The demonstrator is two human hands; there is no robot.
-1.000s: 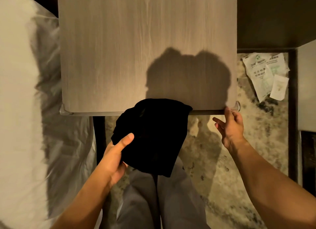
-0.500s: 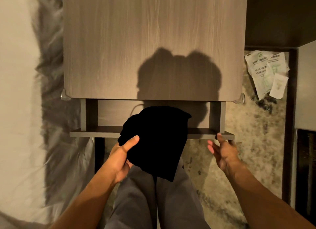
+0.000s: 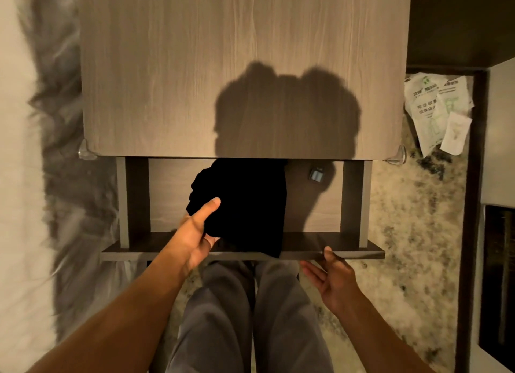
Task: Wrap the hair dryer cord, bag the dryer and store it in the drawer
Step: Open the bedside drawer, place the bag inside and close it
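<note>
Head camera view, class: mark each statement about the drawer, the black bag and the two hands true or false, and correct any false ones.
1. The drawer is pulled open. True.
2. The left hand holds the black bag. True.
3. The right hand grips the bag. False: it is open, at the drawer's front edge.
4. The drawer holds nothing besides the bag. False: a small grey object lies inside.
5. Paper packets lie on the nightstand top. False: they lie on the floor beside it.
</note>
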